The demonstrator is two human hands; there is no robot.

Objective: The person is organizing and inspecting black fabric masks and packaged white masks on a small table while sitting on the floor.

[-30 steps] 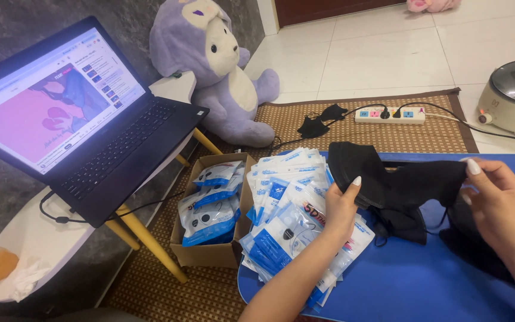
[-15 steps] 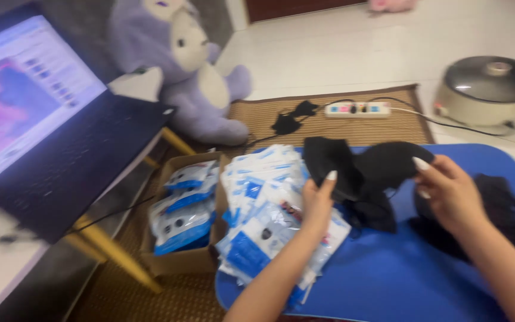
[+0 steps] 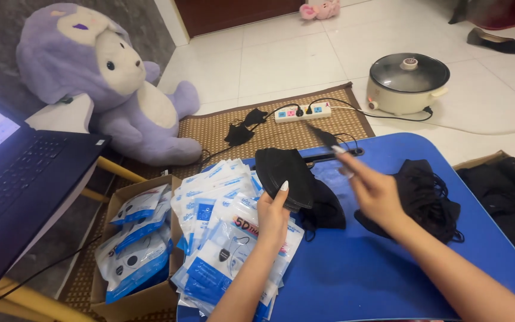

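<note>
Left hand [image 3: 272, 217], frame centre: fingers up, pinching folded black mask [image 3: 284, 176] above packet stack [image 3: 222, 238]. Right hand [image 3: 374, 191], centre-right: blurred, fingers extended, empty, over blue tray table [image 3: 359, 268] near loose mask pile [image 3: 424, 200]

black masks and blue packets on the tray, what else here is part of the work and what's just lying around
In use:
left hand holding a black mask
right hand, blurred, fingers spread
heap of black masks
stack of blue-and-white pouches
cardboard box of pouches
blue tray table

Lying about:
purple plush toy
laptop
power strip
electric pot
</note>
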